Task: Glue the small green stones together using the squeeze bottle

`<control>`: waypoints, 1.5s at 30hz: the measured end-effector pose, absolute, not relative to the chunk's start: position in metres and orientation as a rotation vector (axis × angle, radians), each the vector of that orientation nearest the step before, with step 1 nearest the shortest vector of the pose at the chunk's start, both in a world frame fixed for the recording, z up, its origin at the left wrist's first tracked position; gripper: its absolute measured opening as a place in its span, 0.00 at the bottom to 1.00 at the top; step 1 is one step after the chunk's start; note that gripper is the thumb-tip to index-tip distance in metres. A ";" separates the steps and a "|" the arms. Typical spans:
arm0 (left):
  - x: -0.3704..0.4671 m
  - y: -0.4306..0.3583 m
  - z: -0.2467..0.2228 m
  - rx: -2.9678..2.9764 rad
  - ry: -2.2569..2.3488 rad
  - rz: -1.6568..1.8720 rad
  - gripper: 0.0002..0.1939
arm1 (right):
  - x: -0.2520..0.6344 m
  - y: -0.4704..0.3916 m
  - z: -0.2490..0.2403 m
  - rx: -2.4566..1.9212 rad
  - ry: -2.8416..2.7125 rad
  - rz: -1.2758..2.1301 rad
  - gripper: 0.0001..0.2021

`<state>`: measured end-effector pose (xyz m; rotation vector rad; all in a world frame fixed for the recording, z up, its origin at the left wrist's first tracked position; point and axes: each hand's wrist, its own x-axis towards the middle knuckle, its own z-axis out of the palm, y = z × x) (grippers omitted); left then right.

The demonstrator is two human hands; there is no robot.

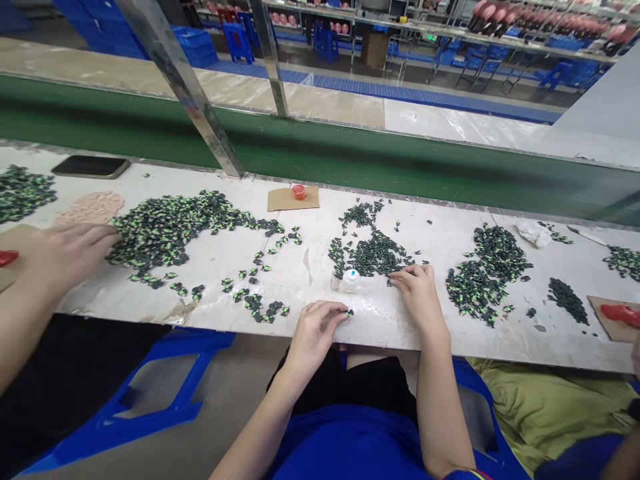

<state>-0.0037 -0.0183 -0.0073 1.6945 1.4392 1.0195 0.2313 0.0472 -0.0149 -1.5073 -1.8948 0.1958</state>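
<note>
One piece in left hand, right hand at pile

Left-hand piece partly hidden; indistinct

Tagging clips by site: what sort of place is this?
Likely a factory assembly line: small black-and-green parts heaped along a white worktable, a green conveyor-like strip behind it, and rows of pink items in the background.
</note>
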 end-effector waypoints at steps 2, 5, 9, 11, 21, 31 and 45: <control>-0.003 -0.019 -0.005 1.656 1.432 1.049 0.07 | 0.232 0.046 -0.015 -1.513 -1.890 0.206 0.08; -0.002 -0.019 -0.002 1.626 1.407 1.089 0.08 | 0.234 0.039 -0.009 -1.523 -1.865 0.262 0.08; 0.003 -0.019 0.003 1.672 1.383 1.141 0.08 | 0.218 0.017 0.006 -1.508 -1.681 0.446 0.08; 0.006 -0.019 0.005 1.723 1.398 1.165 0.08 | 0.202 0.004 0.013 -1.488 -1.554 0.601 0.08; 0.010 -0.021 0.009 1.846 1.435 1.153 0.09 | 0.156 -0.016 0.014 -1.349 -1.326 0.943 0.07; 0.008 -0.019 0.019 1.584 1.254 1.188 0.08 | 0.155 -0.019 0.005 -1.149 -1.393 0.826 0.03; -0.001 -0.021 0.036 1.693 1.122 0.972 0.07 | 0.175 -0.023 0.026 -1.105 -1.615 0.930 0.16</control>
